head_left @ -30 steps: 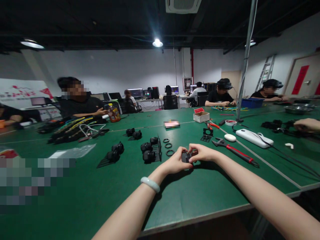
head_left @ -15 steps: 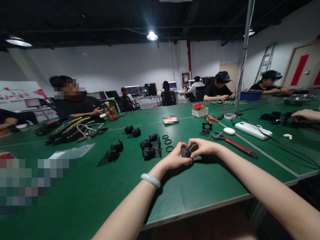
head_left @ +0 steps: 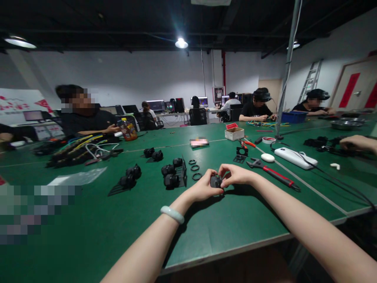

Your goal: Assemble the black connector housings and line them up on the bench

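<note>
Between my two hands, just above the green table, is a small black plastic fitting (head_left: 216, 181). My left hand (head_left: 204, 186) is closed round its left side, and my right hand (head_left: 235, 175) pinches it from the right. The fingers cover part of it, so its exact kind is hard to make out. Left of my hands lie several black rings (head_left: 197, 176) in a row. Farther left, black fittings (head_left: 171, 181) sit on a black bracket, with another pair (head_left: 127, 179) on a bracket beyond. A bare black bracket with a round hole (head_left: 242, 152) stands past my right hand.
An adjustable wrench (head_left: 275, 174) with red-black handle lies right of my hands, near a white oval object (head_left: 267, 158) and a white power bank (head_left: 296, 158) with a cable. A small box (head_left: 234, 133) stands behind. Wire bundles (head_left: 75, 151) lie at left. Co-workers sit around; another person's hand (head_left: 357, 142) reaches in at right.
The view has shifted slightly, so the table things appear a little farther left. Both hands still hold the black fitting, with little visible change in grip.
</note>
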`<control>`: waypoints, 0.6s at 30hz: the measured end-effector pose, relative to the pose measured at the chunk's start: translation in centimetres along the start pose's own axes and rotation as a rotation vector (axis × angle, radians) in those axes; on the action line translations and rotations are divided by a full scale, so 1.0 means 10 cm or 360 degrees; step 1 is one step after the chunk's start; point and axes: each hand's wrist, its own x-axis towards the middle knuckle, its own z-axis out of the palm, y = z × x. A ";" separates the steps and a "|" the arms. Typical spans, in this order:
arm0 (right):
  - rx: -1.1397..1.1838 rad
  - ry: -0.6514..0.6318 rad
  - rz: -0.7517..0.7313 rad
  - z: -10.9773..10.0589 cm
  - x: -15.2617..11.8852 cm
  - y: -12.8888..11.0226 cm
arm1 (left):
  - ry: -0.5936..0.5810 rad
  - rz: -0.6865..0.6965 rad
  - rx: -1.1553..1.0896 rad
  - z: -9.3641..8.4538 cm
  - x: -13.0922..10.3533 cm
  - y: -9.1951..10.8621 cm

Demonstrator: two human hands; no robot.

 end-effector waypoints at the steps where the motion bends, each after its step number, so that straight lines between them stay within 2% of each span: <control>1: 0.0037 -0.0007 0.0015 0.00 0.00 0.00 | -0.0001 -0.0008 -0.0002 0.00 0.00 0.01; 18: 0.0171 -0.0088 0.0051 0.00 -0.01 0.00 | -0.0017 0.0012 0.0084 0.01 0.01 -0.04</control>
